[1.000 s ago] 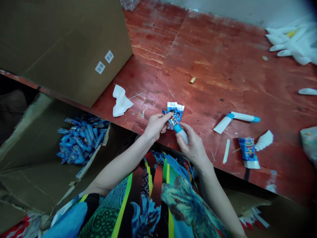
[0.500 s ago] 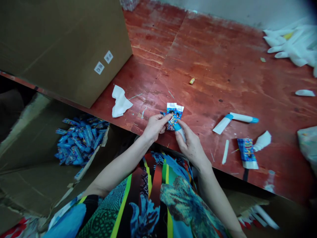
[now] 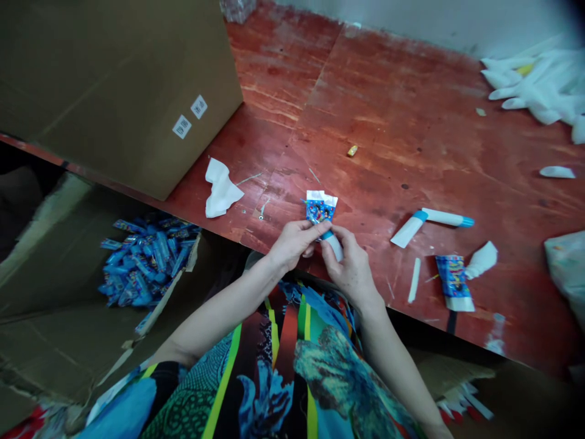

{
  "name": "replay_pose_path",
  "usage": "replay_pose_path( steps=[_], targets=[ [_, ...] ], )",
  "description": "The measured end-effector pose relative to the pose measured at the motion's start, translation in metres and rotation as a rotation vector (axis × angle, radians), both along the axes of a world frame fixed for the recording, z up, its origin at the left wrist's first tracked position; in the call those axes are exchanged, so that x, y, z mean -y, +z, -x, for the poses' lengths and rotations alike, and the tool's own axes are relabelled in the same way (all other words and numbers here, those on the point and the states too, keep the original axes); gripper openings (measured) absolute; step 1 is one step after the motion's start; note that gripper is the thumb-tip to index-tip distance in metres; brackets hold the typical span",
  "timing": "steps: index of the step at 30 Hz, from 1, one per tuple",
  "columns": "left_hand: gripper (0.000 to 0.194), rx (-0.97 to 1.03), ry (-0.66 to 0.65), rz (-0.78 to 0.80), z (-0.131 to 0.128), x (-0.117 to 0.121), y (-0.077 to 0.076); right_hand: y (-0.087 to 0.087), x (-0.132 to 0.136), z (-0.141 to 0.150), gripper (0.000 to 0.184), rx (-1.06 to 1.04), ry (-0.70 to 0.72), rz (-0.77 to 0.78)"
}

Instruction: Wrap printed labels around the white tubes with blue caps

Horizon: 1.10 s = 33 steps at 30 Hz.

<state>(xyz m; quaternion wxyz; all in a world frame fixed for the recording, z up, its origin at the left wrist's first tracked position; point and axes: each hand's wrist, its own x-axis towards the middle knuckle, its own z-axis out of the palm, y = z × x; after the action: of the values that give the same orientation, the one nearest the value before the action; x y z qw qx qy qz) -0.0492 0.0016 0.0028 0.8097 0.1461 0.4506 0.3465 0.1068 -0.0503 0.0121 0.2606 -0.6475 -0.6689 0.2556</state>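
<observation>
Near the table's front edge, my left hand [image 3: 295, 245] is closed on the lower end of some blue printed wrappers [image 3: 321, 209] with white ends. Its thumb reaches across to the blue cap of a small white tube [image 3: 336, 249]. The body of that tube lies in my right hand [image 3: 351, 268], gripped between thumb and fingers. Cap and wrappers meet under my fingertips, so I cannot tell whether the tube is inside a wrapper. To the right lie two more white tubes with blue caps [image 3: 408, 230] and a single blue wrapper [image 3: 454, 281].
A large cardboard box [image 3: 137, 91] stands on the red table [image 3: 365, 91] at left. Below it, an open carton [image 3: 55, 305] holds many blue-wrapped pieces [image 3: 150, 262]. White gloves [image 3: 543, 85] lie far right. A crumpled white scrap [image 3: 221, 189] and a white strip [image 3: 414, 280] are nearby.
My left hand has shifted right and slightly down, its thumb now over the tube's cap. More of the wrappers' printed upper part shows. My right fingers have closed in around the tube.
</observation>
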Motion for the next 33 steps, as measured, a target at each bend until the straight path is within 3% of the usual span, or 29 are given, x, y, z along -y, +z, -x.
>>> replay_pose_path(
  steps=[5, 8, 11, 16, 19, 23, 31, 33],
  targets=[
    [0.053, 0.067, 0.055, 0.027, -0.005, 0.004, 0.012, -0.004, 0.003, -0.002, 0.040, -0.021, -0.114, 0.004],
    [0.049, 0.103, 0.128, 0.015, 0.003, 0.001, 0.015, 0.001, 0.011, -0.015, 0.056, -0.312, -0.070, 0.207],
    [0.051, 0.120, 0.113, 0.016, 0.008, 0.005, 0.014, 0.003, 0.020, -0.023, 0.057, -0.552, -0.107, 0.429],
    [0.055, 0.127, -0.055, -0.011, -0.001, 0.025, 0.009, -0.006, 0.018, -0.012, 0.055, -0.640, -0.225, 0.326],
    [0.052, 0.134, -0.003, -0.008, 0.001, 0.023, 0.004, -0.004, 0.016, -0.008, 0.053, -0.649, -0.147, 0.382],
    [0.046, 0.178, 0.022, 0.035, 0.013, 0.014, 0.002, 0.001, 0.020, -0.014, 0.063, -0.731, -0.044, 0.483],
    [0.053, 0.213, 0.029, 0.091, 0.014, 0.026, 0.010, -0.017, 0.014, -0.003, 0.055, -0.776, -0.091, 0.535],
    [0.050, 0.108, 0.163, 0.104, 0.030, 0.029, 0.011, -0.018, 0.012, -0.003, 0.055, -0.721, -0.041, 0.519]
  ],
)
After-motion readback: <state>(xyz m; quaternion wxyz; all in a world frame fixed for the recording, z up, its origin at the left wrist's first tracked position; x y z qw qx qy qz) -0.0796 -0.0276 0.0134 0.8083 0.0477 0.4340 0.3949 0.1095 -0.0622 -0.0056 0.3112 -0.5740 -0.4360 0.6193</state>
